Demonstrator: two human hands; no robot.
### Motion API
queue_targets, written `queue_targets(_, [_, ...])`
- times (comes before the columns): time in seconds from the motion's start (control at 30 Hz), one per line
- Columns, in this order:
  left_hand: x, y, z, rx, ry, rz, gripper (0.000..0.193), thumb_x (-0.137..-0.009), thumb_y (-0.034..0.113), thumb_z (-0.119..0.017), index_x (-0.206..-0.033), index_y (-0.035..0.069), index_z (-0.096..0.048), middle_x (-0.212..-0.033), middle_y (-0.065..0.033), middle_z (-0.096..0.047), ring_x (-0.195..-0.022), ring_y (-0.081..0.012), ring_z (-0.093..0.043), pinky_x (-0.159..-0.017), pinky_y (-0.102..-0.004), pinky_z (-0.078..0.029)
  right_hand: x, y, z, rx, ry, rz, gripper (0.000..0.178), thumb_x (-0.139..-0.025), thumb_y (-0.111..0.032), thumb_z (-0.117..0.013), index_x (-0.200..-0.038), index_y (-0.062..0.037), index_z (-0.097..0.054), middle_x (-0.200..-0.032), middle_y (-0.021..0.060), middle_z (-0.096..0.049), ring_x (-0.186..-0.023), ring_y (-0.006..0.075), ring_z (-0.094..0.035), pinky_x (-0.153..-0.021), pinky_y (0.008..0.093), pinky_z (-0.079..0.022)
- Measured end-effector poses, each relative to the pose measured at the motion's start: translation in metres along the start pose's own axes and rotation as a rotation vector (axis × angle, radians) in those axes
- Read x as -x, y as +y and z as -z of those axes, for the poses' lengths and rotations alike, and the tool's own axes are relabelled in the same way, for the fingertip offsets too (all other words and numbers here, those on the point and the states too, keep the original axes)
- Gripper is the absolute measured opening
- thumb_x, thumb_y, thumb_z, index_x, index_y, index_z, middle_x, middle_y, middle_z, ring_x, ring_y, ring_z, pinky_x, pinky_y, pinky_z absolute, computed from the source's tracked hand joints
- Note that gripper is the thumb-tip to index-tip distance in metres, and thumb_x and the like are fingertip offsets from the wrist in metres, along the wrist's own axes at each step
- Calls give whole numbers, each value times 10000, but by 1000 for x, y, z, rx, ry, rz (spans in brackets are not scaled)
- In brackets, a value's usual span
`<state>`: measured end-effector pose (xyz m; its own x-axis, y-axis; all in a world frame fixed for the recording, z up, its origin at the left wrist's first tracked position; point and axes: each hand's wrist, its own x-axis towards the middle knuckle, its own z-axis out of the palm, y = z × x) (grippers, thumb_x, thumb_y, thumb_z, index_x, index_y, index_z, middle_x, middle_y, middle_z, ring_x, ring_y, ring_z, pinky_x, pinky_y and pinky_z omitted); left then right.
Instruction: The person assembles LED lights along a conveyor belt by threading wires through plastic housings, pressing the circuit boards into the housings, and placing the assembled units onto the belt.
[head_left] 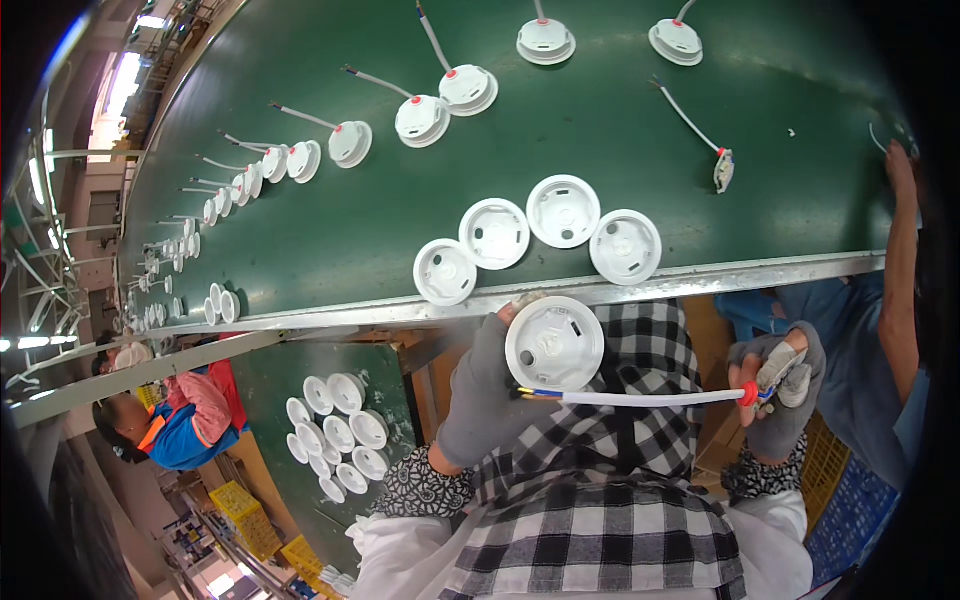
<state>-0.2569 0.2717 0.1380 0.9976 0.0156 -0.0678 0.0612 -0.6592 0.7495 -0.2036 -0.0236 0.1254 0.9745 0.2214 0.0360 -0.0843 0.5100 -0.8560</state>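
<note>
My left hand [488, 385], in a grey glove, grips a white round plastic housing [570, 362] by its left side. The housing's hollow face, with a round hole and slots, is turned up. In my right hand [790, 395], also gloved, is the red-collared end of a white cable [650, 400]. A small part with blue wire sits at that end, mostly hidden by the fingers. The cable stretches left, and its bare wire tips lie by the housing's lower edge and my left hand. Just beyond, several similar white housings [494, 234] rest hollow side up on the green bench.
White housings with cables [422, 121] line the green conveyor-like bench [370, 220], bordered by a metal edge [745, 277]. A loose cabled part [723, 170] lies right. More housings [339, 433] sit on a side table. A co-worker's arm [900, 260] reaches in at right; another person [185, 425] sits left.
</note>
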Motion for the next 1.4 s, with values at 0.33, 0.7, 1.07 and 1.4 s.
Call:
queue_targets(0.33, [6, 1, 5, -81, 102, -33, 871, -629, 160, -845, -1348, 3, -380, -1168, -144, -595, -1023, -272, -634, -853, -341, -513, 8, -4, -14, 228, 56, -305, 254, -844, -190, -694, -966, 3, -583, -789, 93, -637, -611, 132, -622, -526, 223, -486])
queue_targets(0.7, [12, -6, 8, -153, 113, -42, 859, -601, 176, -871, -1318, 35, -420, -1183, -152, -539, -1037, -299, -594, -841, -362, -501, -23, -13, -44, 863, -336, 222, 109, -765, -125, -739, -794, -46, -668, -655, 60, -633, -514, 176, -580, -482, 284, -416])
queue_targets(1.07, [5, 3, 5, -161, 145, 10, 766, -604, 189, -856, -1249, 34, -474, -1122, -138, -568, -1018, -306, -565, -865, -405, -444, -20, -12, -45, 866, -408, 93, 158, -794, -190, -717, -823, -44, -664, -618, 65, -594, -475, 203, -559, -470, 296, -413])
queue_targets(1.4, [0, 16, -2, -380, 72, -316, 757, -601, 198, -871, -1212, 25, -459, -1111, -117, -589, -961, -291, -603, -846, -376, -481, -30, 26, -73, 805, -501, -172, 298, -847, -228, -632, -1061, -34, -561, -609, 123, -575, -481, 263, -575, -463, 348, -415])
